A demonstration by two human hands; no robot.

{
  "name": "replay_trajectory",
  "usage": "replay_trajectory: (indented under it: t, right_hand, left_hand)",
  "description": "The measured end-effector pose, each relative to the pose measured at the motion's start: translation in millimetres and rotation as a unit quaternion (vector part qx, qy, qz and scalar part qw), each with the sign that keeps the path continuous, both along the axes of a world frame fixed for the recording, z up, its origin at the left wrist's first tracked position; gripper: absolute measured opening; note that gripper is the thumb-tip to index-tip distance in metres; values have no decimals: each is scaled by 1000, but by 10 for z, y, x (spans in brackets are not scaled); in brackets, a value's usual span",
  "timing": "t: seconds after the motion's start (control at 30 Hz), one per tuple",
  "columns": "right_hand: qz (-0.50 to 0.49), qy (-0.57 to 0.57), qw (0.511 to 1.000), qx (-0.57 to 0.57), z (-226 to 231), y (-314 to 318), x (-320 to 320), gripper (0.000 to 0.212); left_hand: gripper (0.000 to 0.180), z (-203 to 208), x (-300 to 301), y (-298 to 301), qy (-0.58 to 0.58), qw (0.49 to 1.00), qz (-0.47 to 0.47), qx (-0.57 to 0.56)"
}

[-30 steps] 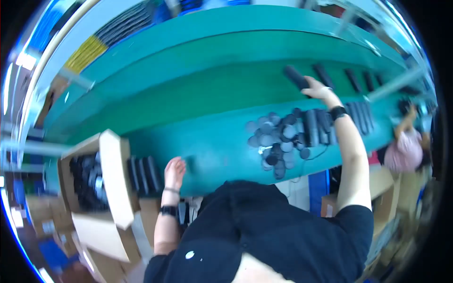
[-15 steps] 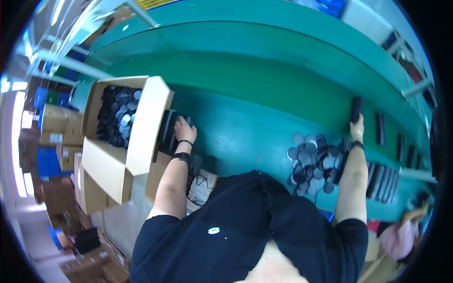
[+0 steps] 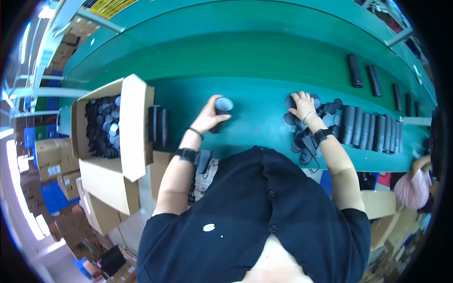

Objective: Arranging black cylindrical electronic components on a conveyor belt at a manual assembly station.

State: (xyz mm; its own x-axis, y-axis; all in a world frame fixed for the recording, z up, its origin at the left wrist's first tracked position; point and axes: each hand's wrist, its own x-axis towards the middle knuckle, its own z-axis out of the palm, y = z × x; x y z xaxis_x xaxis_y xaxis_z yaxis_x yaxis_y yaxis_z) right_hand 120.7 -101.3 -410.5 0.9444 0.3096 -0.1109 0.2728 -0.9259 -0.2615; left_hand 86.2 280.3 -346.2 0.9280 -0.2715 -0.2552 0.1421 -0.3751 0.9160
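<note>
My left hand [image 3: 208, 116] is wrapped round a black tube [image 3: 218, 123], tilted so that its round, pale grey end [image 3: 224, 104] shows. It is over the teal worktop [image 3: 257, 127], left of the middle. My right hand [image 3: 303, 104] lies with spread fingers on a heap of dark round discs [image 3: 309, 140]. Whether a disc is under its fingertips is hidden. Right of the heap, a row of black tubes [image 3: 363, 129] lies side by side. Farther back, several more tubes [image 3: 355, 70] lie spaced out on the green strip.
At the left stands an open cardboard box [image 3: 137, 122] full of dark discs [image 3: 104, 123], its flaps folded out. Two black tubes [image 3: 164, 127] lie beside it. A small dark device [image 3: 203, 161] sits at the near edge. Another person [image 3: 413, 189] is at the far right.
My left hand has brought a tube rightward from beside the box. My right hand has let go of a tube, now on the green strip, and moved left onto the discs. The view has shifted.
</note>
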Motion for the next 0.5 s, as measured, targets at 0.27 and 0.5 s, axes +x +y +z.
replay_trajectory:
  t: [0.27, 0.5]
  right_hand:
    - [-33, -26, 993, 114, -61, 41, -64, 45]
    - [-61, 437, 306, 844, 509, 226, -637, 63]
  left_hand:
    - [65, 89, -297, -432, 61, 978, 4, -198]
    - [66, -97, -450, -560, 74, 968, 14, -241]
